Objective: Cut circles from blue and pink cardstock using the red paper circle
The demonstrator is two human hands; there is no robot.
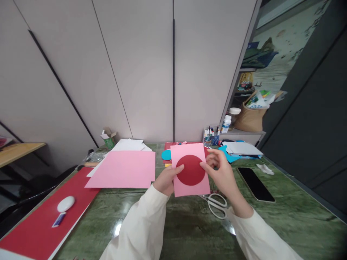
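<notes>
Hands held one pink card upright above the table: left hand pinching its left edge, right hand its right, thumbs flanking the red circle; scissors lay below the card.

No text, label, brand, number or sign is showing clearly enough to read. The white bottle on the shelf is carrying a blue label, but its print is too small and blurred. The small green-and-white box at the back of the table and the pen holder are showing markings that are blurring into colour only.
</notes>
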